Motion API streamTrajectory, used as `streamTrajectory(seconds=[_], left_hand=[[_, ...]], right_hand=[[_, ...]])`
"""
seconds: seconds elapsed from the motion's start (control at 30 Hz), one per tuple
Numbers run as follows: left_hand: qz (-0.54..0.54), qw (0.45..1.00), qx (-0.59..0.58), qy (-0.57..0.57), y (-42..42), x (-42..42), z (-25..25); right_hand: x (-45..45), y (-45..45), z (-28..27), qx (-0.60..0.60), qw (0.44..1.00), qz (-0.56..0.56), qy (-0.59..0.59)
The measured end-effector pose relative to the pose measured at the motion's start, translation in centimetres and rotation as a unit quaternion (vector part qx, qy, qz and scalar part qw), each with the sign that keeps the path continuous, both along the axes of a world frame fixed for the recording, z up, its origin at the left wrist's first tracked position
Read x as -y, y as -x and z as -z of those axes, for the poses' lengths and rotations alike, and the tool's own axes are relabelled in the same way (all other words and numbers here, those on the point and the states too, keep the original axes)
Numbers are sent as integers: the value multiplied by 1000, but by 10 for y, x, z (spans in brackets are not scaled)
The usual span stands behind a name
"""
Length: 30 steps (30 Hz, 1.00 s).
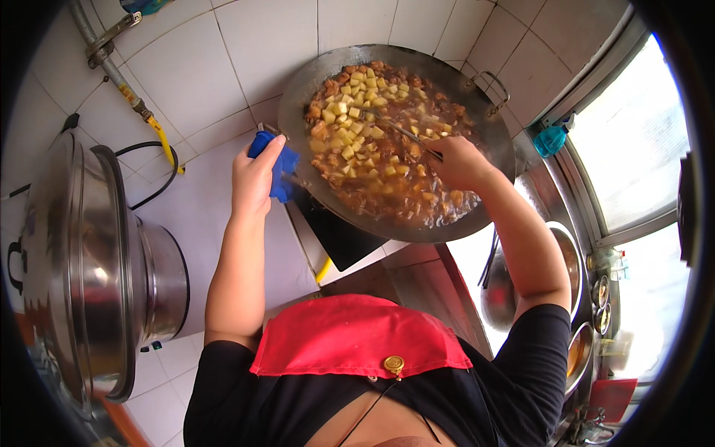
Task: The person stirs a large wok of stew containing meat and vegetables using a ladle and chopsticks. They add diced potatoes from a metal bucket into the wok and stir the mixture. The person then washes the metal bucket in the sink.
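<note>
A large metal wok [301,95] stands at the upper middle, full of brown stew [391,187] with cubed pale-yellow pieces that look like potato, and browned chunks of meat. Around a blue cloth [286,167] at the wok's left handle, my left hand [256,170] is closed. My right hand [461,162], over the right part of the wok, grips the metal handle of a utensil [405,132]. The utensil's far end lies in the stew, so its shape is hidden.
A tiled wall [268,44] rises behind the wok. At the left stands a large lidded steel pot [103,251], near a yellow gas hose [162,137]. A black stove surface [341,234] shows beneath the wok. Metal bowls [581,357] and a window [620,134] are at the right.
</note>
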<state>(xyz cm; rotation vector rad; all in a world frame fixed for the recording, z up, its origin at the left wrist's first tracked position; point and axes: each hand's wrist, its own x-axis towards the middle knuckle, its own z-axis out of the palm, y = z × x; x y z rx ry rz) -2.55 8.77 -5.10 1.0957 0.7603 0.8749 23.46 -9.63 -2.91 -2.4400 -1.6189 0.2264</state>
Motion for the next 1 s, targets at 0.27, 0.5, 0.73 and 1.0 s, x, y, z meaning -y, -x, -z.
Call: streamTrajectory(seconds=[0.27, 0.5, 0.73, 1.0], left_hand=[[0, 1000, -11, -22, -1, -3, 3], [3, 998, -43, -35, -5, 1, -1], [-8, 999, -43, -29, 0, 5, -6], [-10, 999, -19, -30, -4, -5, 9]], right_hand=[[57, 23, -98, 4, 991, -71, 113], [157, 76, -197, 86, 992, -26, 88], [165, 111, -185, 110, 966, 23, 232], [91, 81, -65, 79, 975, 40, 205]])
